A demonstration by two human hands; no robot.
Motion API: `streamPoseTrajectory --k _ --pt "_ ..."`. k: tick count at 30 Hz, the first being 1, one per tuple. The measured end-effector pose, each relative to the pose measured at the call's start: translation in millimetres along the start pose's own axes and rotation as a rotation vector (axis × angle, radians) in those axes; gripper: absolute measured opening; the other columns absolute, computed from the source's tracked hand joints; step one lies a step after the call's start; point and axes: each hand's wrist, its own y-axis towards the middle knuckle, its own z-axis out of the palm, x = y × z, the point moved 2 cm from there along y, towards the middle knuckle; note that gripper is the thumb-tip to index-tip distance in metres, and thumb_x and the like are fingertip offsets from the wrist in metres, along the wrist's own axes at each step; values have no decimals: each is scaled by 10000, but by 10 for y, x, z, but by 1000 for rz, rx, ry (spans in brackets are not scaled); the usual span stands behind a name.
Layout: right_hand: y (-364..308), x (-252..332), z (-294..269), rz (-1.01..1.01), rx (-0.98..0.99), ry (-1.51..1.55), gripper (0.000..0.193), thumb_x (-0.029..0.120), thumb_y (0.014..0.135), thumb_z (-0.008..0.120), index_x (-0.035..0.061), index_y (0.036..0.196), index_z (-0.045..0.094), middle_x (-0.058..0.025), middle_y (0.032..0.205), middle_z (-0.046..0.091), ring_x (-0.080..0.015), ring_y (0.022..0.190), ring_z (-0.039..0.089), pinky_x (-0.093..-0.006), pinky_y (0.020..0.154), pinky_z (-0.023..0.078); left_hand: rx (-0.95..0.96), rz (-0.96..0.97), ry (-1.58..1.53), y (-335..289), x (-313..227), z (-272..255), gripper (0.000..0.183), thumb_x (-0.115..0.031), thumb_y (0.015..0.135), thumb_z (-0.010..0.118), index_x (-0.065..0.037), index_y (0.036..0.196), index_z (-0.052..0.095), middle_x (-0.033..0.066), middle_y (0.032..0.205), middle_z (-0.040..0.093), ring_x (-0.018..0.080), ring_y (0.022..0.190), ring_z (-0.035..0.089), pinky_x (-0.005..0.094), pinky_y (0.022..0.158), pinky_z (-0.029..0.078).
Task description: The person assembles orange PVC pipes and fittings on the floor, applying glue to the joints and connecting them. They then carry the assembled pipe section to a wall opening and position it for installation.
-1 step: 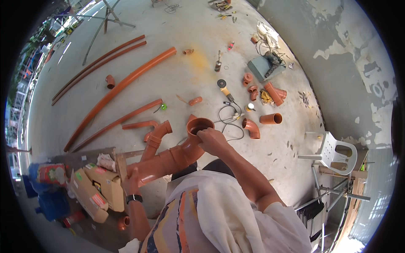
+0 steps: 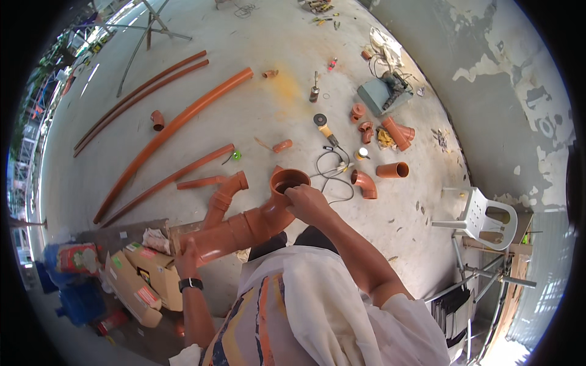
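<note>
Orange pipe [image 2: 213,241], two-handed.
Your left hand [image 2: 187,261] clasps its left end, right hand [image 2: 308,204] the bend's [image 2: 274,215] rim; best keep both steady.

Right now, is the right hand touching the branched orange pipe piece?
Touching. The head view shows the right hand gripping the rim of the branched orange pipe piece at its open end.

Noted smooth, glossy plastic on orange pipe fitting [image 2: 226,238]; matt cardboard on near-left boxes [image 2: 126,283]; rough, peeling paint on right wall [image 2: 448,67]; smooth plastic on white chair [image 2: 474,213].
</note>
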Motion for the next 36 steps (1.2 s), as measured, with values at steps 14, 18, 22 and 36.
streamPoseTrajectory --k 14,18,22,36 --pt "1791 -1333 -955 303 -346 435 166 130 868 681 31 1001 698 -181 931 711 -401 958 666 -495 834 541 220 365 252 1484 -3180 2639 453 -393 1047 614 23 1204 700 91 1162 714 164 1021 671 297 898 526" --pt "2577 -2403 -976 409 -207 374 156 124 856 702 29 980 700 -182 981 722 -397 981 673 -496 848 536 425 63 338 2179 -3108 3766 606 -516 1054 531 13 1322 654 106 1242 706 207 1098 681 343 914 542" --pt "3549 -3268 -774 517 68 130 151 114 858 677 46 980 735 -158 928 743 -359 931 731 -458 794 592 513 -198 349 3237 -2505 4675 626 -486 1082 484 11 1461 523 132 1396 624 260 1243 629 367 1010 525" --pt "6457 -4911 1815 493 163 82 167 100 862 640 31 949 765 -173 942 765 -328 901 752 -427 768 604 171 -564 141 6756 -409 6333 552 -558 1068 435 -150 1398 607 97 1412 631 269 1302 593 424 1103 479"
